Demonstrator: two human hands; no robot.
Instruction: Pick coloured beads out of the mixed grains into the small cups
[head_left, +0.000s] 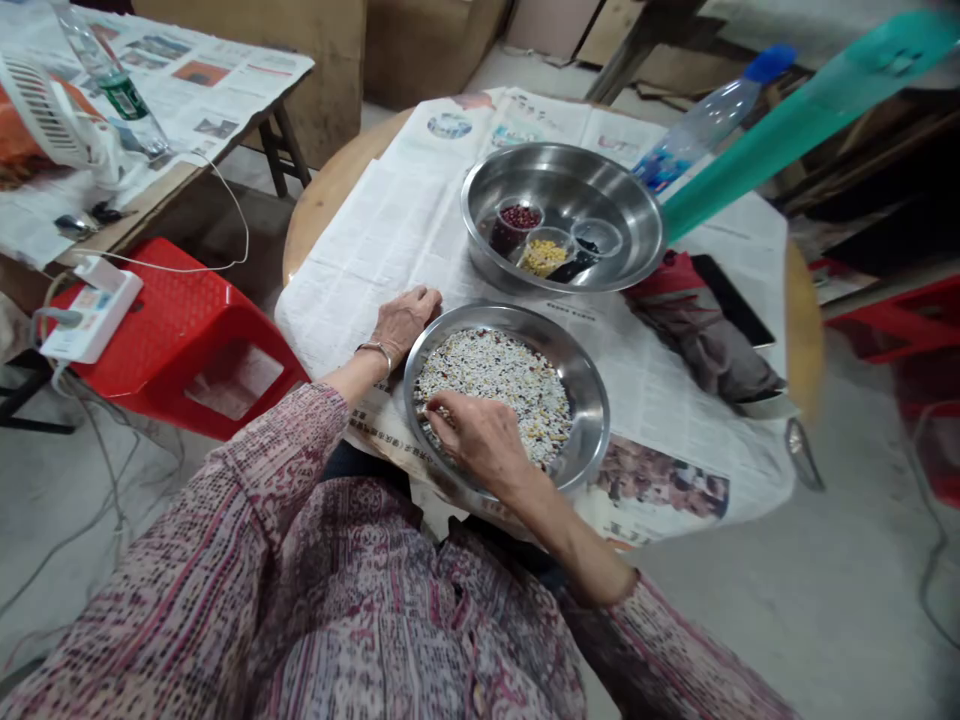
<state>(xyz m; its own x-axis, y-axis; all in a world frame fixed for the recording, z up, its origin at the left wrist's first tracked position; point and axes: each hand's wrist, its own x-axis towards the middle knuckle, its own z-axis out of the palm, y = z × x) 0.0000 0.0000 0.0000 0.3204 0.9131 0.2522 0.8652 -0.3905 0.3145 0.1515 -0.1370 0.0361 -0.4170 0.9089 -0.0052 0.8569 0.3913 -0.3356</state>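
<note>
The right hand [480, 435] hangs over the left part of the pan [592, 400], fingers curled, thumb and index tips close together just above the grain [502, 370]; whether they have hold of a kernel I cannot tell. The left hand [405, 322] rests on the newspaper [382, 220] just beside the pan's left rim, fingers loosely bent, with nothing visible in it; its palm is hidden.

The grain lies under and beyond the right hand, mostly white with dark, yellow and reddish bits. Directly beyond the pan, the basin [480, 245] holds cups of red beans [520, 217], yellow beans [546, 257] and something black [587, 246]. To the right of both hands lie a cloth [690, 330] and a phone [731, 298]; farther out are a bottle [701, 125] and a green tube [810, 120].

The likeliest slip is a small kernel dropping from a light pinch back among the grain. The pan sits near the desk's [322, 215] near edge, so a forearm pressing its rim could tip it toward the lap. The cups look light; a knock could spill and mix them.
</note>
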